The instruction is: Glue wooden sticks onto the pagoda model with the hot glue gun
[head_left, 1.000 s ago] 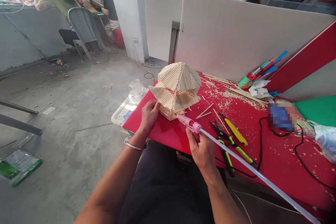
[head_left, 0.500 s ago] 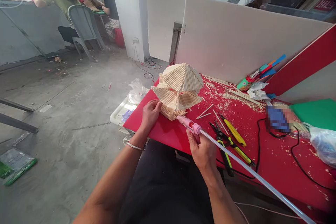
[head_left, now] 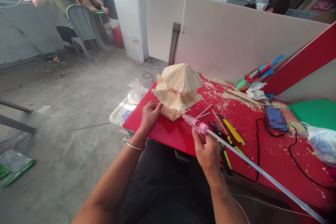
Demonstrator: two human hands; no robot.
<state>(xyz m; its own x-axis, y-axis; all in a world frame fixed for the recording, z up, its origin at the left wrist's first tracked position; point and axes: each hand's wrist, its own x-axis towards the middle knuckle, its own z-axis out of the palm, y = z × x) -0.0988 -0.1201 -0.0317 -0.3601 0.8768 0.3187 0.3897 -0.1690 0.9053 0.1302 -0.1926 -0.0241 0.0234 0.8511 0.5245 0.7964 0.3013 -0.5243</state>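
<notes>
A pavilion-like model [head_left: 181, 78] built of pale wooden sticks stands on the red table, with two sloping roof tiers over a stick base. My left hand [head_left: 151, 114] is at its left side, thumb and fingers closed on the lower edge; the fingertips are partly hidden. In my right hand [head_left: 208, 150] is a pink hot glue gun [head_left: 194, 122], its nozzle pointing left, just off the right of the model's base. A long clear glue stick [head_left: 262, 175] runs out of its back toward the lower right.
Pliers [head_left: 223, 143] and a yellow utility knife [head_left: 233, 131] lie right of the glue gun on the red table [head_left: 278, 157]. Loose sticks [head_left: 246, 98] and shavings are scattered behind. A black cable [head_left: 258, 150] crosses the right side. Two people sit at far-left benches.
My right hand has drawn the glue gun slightly right and down, away from the model's base. My left hand stays at the model, which stands almost the same.
</notes>
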